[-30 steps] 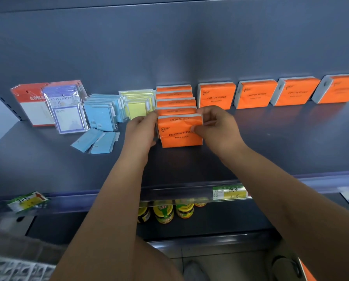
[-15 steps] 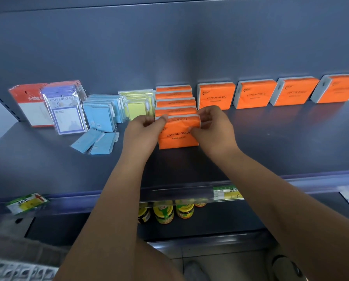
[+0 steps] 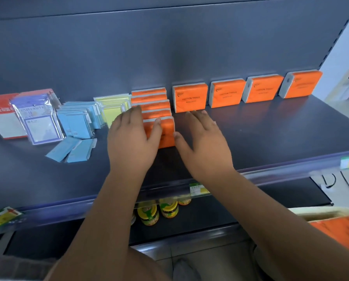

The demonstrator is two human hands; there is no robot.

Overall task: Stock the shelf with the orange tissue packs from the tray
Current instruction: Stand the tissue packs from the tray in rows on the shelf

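Observation:
A row of several orange tissue packs (image 3: 151, 103) stands one behind another on the dark shelf (image 3: 271, 134). The front orange pack (image 3: 167, 134) stands upright against that row. My left hand (image 3: 133, 138) lies over its left side with fingers straight and the thumb across its face. My right hand (image 3: 202, 142) is spread flat just right of it, thumb tip at the pack's right edge. Further orange packs (image 3: 190, 97) lean against the back wall to the right. The tray (image 3: 319, 217) with orange packs (image 3: 339, 232) shows at the lower right.
Yellow (image 3: 113, 110) and blue note pads (image 3: 76, 122) and packaged cards (image 3: 38, 118) stand left of the orange row; two blue packs (image 3: 72, 149) lie flat. Jars (image 3: 159, 211) sit on the lower shelf. A price rail (image 3: 291, 167) runs along the shelf's front edge.
Both hands have let go of the front orange pack and opened their fingers; the pack now stands pushed back against the row. The view has shifted so the tray shows at lower right.

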